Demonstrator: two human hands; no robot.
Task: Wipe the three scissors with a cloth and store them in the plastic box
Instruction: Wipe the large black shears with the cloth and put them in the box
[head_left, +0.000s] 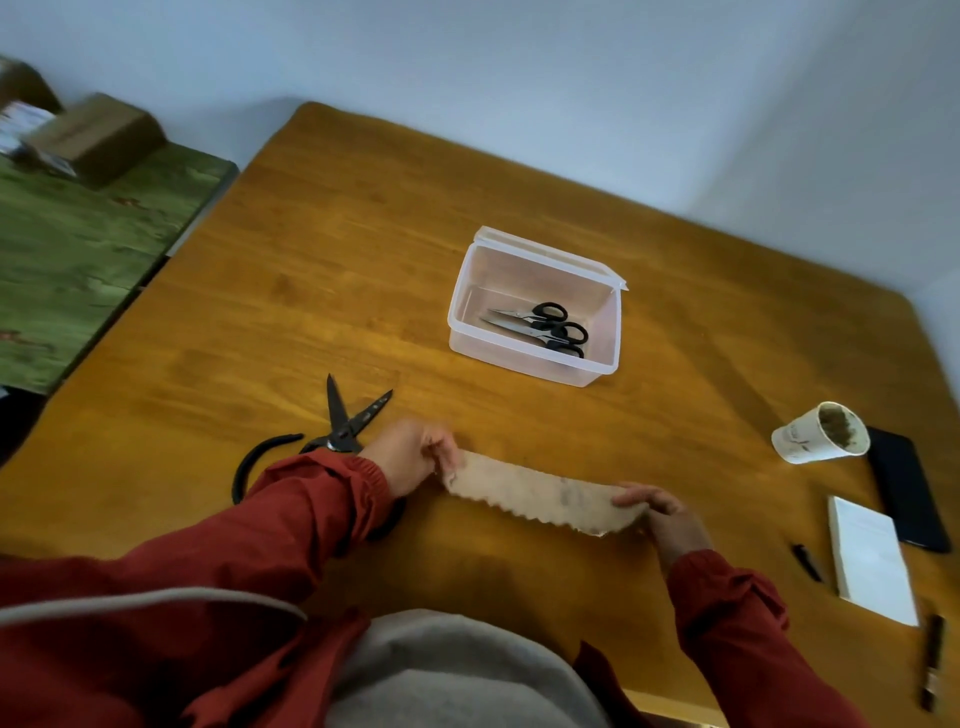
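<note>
I stretch a dirty beige cloth (540, 496).
My left hand (415, 457) and right hand (660, 512) each pinch an end. Two small black-handled scissors (540, 325) lie in the clear plastic box (498, 353), big black scissors (337, 431) beside my left hand.

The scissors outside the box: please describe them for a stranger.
On the wooden table, look left of the clear plastic box, near the person's left hand. The big scissors lie there, blades open. Unlike the two small pairs in the box, they are all black with long curved handles.
</note>
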